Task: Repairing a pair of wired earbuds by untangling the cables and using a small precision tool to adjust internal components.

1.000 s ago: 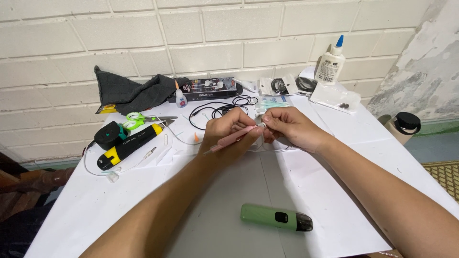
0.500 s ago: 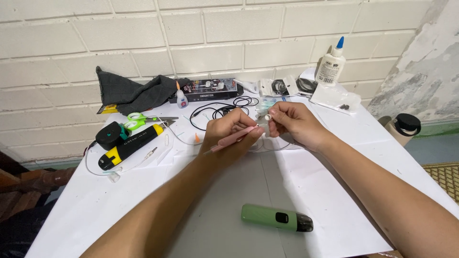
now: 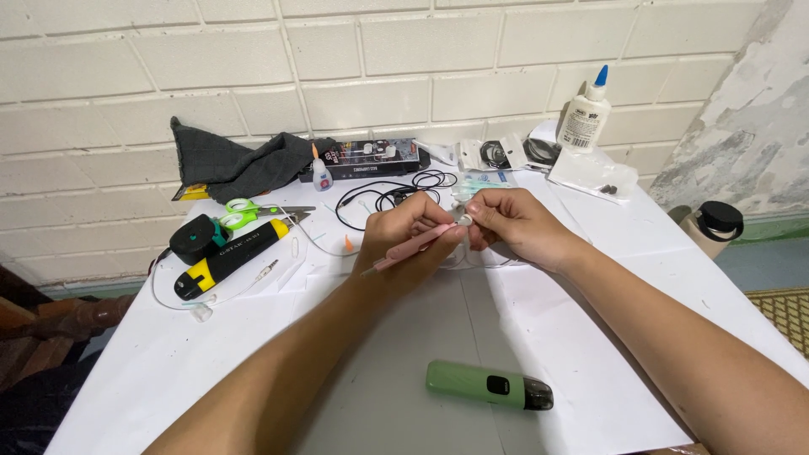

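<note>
Now the left hand holds a thin pink plastic tool, shaped like a pen, with its fingers curled shut around it. The tip of the tool points up and to the right, at the right hand. The right hand pinches a tiny white part between thumb and fingertip, so it is closed too. The part is very small, and I cannot tell for sure what it is; it may be an earbud piece.

A second ago both hands sat a bit lower and more to the right on the white paper-covered table. They have drifted up and a little left, and the tool tip has come closer to the small part. I think this means the poking or fixing work is just starting.

Just past the fingers lies a loop of black thin wire. Far to the left of the left hand are a black and yellow chunky tool and green-handled scissors. Near the wrists, closer to the person, lies a green pen-shaped gadget with a dark end. There is open room under the arms. The table edge is well to the right of the right arm.
</note>
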